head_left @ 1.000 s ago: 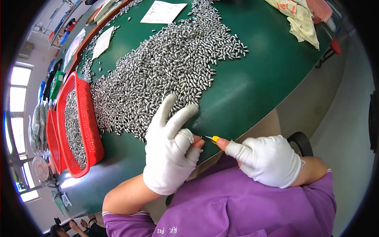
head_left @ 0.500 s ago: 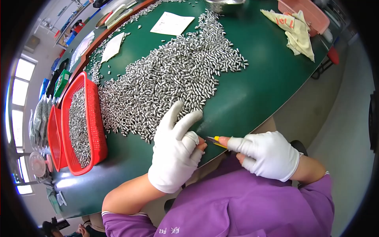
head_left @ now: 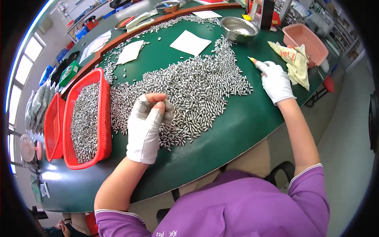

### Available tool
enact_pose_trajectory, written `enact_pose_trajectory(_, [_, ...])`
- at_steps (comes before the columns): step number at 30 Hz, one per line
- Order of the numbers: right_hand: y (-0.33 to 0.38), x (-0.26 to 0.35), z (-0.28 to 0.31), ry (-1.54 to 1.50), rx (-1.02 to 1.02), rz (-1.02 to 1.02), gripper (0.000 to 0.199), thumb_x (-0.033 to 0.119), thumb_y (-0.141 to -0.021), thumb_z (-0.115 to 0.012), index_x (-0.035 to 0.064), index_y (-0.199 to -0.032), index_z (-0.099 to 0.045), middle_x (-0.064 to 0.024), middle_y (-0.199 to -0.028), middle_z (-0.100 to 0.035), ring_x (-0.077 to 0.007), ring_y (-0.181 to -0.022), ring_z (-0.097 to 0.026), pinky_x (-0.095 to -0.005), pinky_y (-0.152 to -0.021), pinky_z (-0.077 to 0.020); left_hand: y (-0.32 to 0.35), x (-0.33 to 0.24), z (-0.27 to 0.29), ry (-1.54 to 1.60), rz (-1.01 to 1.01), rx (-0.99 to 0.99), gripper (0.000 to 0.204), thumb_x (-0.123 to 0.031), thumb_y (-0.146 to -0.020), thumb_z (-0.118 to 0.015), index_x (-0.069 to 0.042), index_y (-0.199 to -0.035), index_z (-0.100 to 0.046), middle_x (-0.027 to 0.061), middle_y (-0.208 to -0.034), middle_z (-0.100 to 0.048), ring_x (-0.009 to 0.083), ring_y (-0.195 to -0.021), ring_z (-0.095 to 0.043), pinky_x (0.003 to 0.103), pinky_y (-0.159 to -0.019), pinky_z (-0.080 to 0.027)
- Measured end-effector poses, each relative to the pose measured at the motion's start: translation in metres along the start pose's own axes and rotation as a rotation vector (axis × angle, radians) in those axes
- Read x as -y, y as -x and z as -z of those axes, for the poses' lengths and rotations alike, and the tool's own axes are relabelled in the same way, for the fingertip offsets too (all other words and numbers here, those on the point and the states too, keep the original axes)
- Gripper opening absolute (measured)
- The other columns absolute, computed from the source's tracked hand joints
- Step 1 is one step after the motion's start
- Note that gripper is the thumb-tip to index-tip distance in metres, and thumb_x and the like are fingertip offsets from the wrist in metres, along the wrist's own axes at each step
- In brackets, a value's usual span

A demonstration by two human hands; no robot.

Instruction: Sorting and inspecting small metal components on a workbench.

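1. While the left hand (head_left: 148, 124) hovers over the near edge of the heap of small metal pieces (head_left: 185, 93), its gloved fingers curl shut, apparently pinching a piece or two, though the grip hides them.
2. Reaching out toward the steel bowl (head_left: 238, 28), the right hand (head_left: 276, 81) grips a thin yellow-tipped tool (head_left: 252, 60), point forward.
3. Beside the left hand, a red basket (head_left: 103, 114) holds more pieces, close enough for easy dropping.
4. A yellowish cloth (head_left: 294, 59) lies by a pink basket (head_left: 306, 41).

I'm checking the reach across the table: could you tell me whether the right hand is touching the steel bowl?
Apart. The head view shows the right hand over green table, with a clear strip of tabletop between it and the steel bowl.
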State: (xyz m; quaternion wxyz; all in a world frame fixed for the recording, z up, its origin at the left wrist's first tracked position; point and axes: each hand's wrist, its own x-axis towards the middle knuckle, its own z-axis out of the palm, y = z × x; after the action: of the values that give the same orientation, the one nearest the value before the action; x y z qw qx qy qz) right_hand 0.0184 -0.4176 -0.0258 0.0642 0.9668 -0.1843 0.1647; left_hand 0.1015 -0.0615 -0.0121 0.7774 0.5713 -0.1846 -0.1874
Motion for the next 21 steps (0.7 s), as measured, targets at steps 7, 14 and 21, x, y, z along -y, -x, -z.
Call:
enact_pose_trajectory(7, [-0.033, 0.096, 0.023, -0.388, -0.287, 0.424, 0.013, 0.019, -0.08, -0.066, 0.0176, -0.092, -0.071, -0.0041, -0.093, -0.066, -0.0265, -0.09, -0.062, -0.0379, -0.079, -0.0513, 0.004, 0.002, 0.0, 0.064, 0.045, -0.014, 0.01, -0.01, -0.097, -0.057, -0.008, -0.106, -0.053, 0.0051, -0.09, -0.062, 0.0096, -0.07, -0.054, 0.024, -0.064, -0.046])
enact_pose_trajectory(14, [-0.057, 0.136, 0.009, -0.54, 0.092, 0.478, 0.012, 0.022, -0.081, -0.066, 0.0123, -0.088, -0.069, -0.008, -0.088, -0.065, -0.0278, -0.091, -0.061, -0.0387, -0.083, -0.0484, 0.005, -0.002, -0.004, 0.103, 0.114, -0.026, 0.014, -0.017, -0.095, -0.06, -0.014, -0.106, -0.052, 0.0009, -0.088, -0.056, 0.0077, -0.069, -0.048, 0.021, -0.062, -0.041])
enact_pose_trajectory(21, [-0.051, 0.134, 0.005, -0.645, 0.023, 0.469, 0.011, 0.015, -0.079, -0.069, 0.0098, -0.088, -0.067, -0.009, -0.087, -0.062, -0.0278, -0.088, -0.061, -0.0374, -0.081, -0.0485, 0.001, -0.008, -0.004, 0.276, 0.275, -0.074, 0.011, -0.014, -0.099, -0.053, -0.008, -0.108, -0.053, 0.0035, -0.087, -0.058, 0.0077, -0.065, -0.05, 0.021, -0.06, -0.042])
